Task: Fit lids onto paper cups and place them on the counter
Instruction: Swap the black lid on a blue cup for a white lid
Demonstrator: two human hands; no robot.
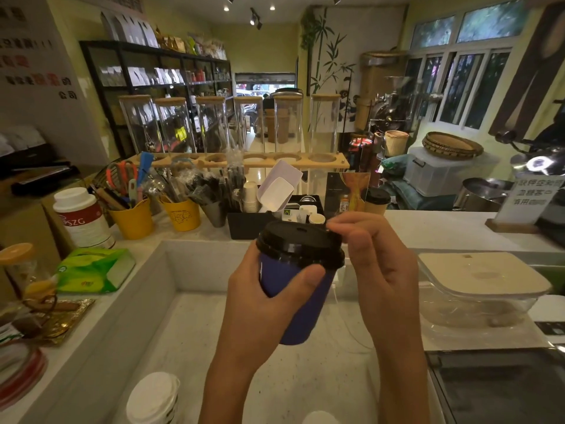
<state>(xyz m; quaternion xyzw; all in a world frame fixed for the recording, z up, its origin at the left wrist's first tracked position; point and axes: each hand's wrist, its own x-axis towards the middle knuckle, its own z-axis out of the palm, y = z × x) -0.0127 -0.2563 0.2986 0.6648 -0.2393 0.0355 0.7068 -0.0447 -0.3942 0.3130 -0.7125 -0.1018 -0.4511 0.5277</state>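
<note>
In the head view, the person's left hand (263, 298) is wrapped firmly around the dark blue paper cup (295, 296), thumb across its front, holding it tilted in the air above the pale speckled lower worktop (214, 347), well short of the raised white counter (428, 228) beyond. The black plastic dome lid (298, 243) already sits on the cup's mouth. The right hand (376, 267) has its thumb and forefinger pinched together at the lid's right rim.

Whether the rim has snapped down all the way round is hard to judge, since the far edge is hidden. To finish well, the fingertips should probably press around the whole rim while the left hand keeps the cup steady without crushing its wall. 1 lidded tan paper cup (377, 201) already stands on the counter.
</note>
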